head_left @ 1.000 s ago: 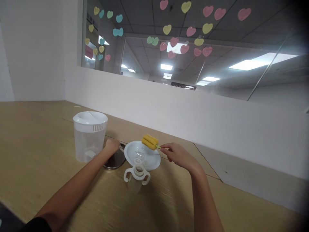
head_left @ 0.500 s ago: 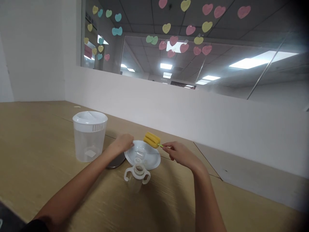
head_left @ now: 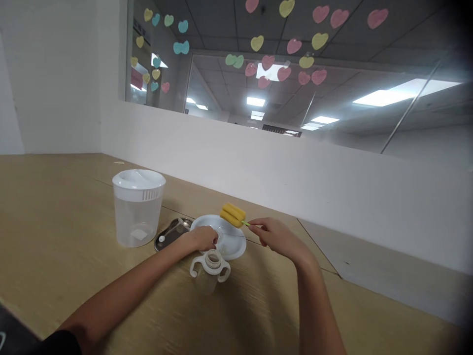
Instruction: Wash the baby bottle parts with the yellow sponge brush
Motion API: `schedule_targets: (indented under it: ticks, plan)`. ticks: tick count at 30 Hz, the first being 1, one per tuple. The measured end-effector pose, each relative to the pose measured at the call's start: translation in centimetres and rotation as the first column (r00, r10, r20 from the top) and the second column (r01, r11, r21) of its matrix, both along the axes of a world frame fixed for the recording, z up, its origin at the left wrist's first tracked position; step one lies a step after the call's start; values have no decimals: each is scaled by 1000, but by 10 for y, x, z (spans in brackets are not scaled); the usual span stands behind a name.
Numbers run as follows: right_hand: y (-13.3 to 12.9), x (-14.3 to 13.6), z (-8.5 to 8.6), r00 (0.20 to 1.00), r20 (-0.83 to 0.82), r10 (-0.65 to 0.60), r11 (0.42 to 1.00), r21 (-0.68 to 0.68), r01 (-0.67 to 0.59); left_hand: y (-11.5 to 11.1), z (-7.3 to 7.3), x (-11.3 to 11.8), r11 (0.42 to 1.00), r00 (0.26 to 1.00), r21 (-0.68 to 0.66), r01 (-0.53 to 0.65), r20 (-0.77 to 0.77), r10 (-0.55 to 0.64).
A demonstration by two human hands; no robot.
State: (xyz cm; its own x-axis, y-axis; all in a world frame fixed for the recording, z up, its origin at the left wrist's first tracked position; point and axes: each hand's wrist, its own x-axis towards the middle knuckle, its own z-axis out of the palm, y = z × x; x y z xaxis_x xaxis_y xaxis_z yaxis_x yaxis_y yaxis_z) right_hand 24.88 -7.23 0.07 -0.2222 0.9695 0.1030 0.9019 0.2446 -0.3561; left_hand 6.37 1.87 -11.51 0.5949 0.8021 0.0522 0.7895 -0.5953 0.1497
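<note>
My right hand (head_left: 271, 234) pinches the thin green handle of a yellow sponge brush (head_left: 232, 215). The sponge head is held above the far right rim of a white bowl (head_left: 236, 246). My left hand (head_left: 204, 238) reaches over the bowl's left side with its fingers curled down. Its fingertips are by a clear item in the bowl, mostly hidden, so whether they grip it is unclear. In front of the bowl stands a clear baby bottle (head_left: 207, 281), uncapped, with a white two-handled collar around its neck.
A clear bucket (head_left: 133, 222) with a white lid stands at the left. Between it and the bowl lies a dark metal tray (head_left: 170, 235) holding a thin pale tool with a white round end. A white wall with a window rises behind the table.
My left hand has moved right and down, from the bowl's left rim to over its inside. The metal tray is now more exposed. My right hand and the sponge brush are nearly still.
</note>
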Motion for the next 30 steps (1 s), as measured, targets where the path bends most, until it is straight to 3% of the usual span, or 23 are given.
schedule_targets:
  ticks: [7, 14, 30]
  plan:
    - [-1, 1, 0, 1000, 9, -5, 1000, 8, 5, 3, -2, 1, 999, 1000, 47, -24, 1, 24]
    - [1, 0, 0, 1000, 16, -7, 1000, 7, 7, 9, -10, 6, 980, 998, 191, -49, 33, 44]
    - [4, 0, -2, 1000, 23, 6, 1000, 2, -6, 12, -13, 10, 967, 1000, 255, -14, -7, 16]
